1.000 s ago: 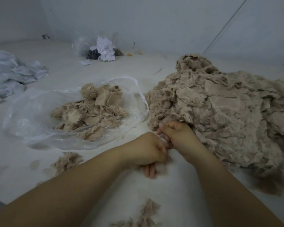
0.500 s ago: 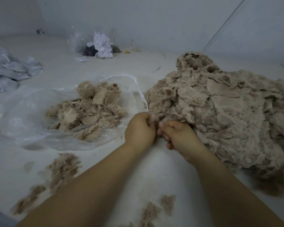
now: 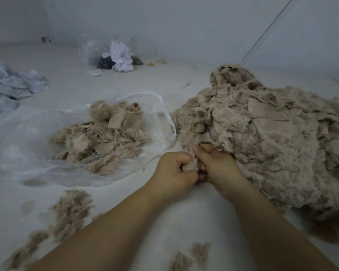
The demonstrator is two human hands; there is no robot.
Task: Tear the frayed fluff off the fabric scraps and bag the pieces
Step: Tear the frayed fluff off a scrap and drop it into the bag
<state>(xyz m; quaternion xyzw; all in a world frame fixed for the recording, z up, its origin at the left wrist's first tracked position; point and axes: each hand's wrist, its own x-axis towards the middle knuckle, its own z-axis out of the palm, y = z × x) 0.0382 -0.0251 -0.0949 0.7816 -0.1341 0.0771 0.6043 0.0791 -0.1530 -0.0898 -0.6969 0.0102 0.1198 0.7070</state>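
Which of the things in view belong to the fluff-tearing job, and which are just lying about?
Part of the job:
big scrap pile
scrap gripped by left hand and right hand
clear bag holding finished pieces
torn fluff

Lying about:
grey cloth heap
far bag with white scraps

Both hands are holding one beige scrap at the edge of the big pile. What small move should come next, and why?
Probably pull the hands apart to tear the fluff away: the left hand and right hand both grip the scrap, and the open bag lies just to the left.
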